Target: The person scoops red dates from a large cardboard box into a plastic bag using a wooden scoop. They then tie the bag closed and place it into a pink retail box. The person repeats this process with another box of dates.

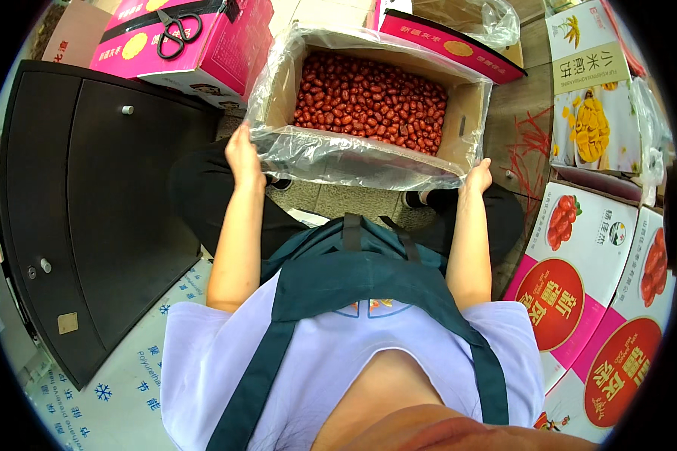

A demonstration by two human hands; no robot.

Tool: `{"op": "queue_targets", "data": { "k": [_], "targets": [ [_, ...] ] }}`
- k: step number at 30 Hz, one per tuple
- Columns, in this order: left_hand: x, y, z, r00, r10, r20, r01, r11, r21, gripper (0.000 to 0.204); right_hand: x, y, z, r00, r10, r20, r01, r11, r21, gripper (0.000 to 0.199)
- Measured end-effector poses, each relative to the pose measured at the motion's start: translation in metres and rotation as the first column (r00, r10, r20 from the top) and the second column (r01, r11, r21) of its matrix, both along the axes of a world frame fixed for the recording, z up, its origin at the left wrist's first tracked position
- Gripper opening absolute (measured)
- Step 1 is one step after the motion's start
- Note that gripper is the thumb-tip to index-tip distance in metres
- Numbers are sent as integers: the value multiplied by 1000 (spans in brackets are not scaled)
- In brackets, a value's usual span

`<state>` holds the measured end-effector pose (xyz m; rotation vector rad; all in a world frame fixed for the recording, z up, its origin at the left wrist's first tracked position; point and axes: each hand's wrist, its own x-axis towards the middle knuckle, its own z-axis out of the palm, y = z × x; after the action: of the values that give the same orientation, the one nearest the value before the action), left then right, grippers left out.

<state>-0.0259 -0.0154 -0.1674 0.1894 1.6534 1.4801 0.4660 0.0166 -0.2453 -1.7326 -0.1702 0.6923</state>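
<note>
In front of me stands an open cardboard box (456,129) heaped with dried red dates (368,105). A clear plastic liner (338,156) is folded out over its rim and hangs down on the near side. My left hand (245,159) pinches the liner at the near left corner. At the near right corner my right hand (478,177) has its fingers closed on the liner's other end. Between the two hands the plastic is stretched in a wrinkled band. My fingertips are partly hidden behind the plastic.
Black-handled scissors (179,34) lie on a taped pink carton (237,45) at the far left. A black cabinet (128,203) stands left. Another pink carton (451,46) sits behind the box. Red strapping strips (530,143) lie on the floor; printed cartons (579,225) line the right.
</note>
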Motion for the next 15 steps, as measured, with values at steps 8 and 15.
{"op": "queue_targets", "data": {
  "k": [8, 15],
  "targets": [
    [11, 30, -80, 977, 191, -96, -186, 981, 57, 55, -1, -8, -14, 958, -14, -287, 16, 1000, 3, 55],
    [-21, 63, -130, 953, 17, -303, 0, 998, 57, 32, 23, 11, -53, 965, 263, 7, -256, 947, -195, 53]
  ]
}}
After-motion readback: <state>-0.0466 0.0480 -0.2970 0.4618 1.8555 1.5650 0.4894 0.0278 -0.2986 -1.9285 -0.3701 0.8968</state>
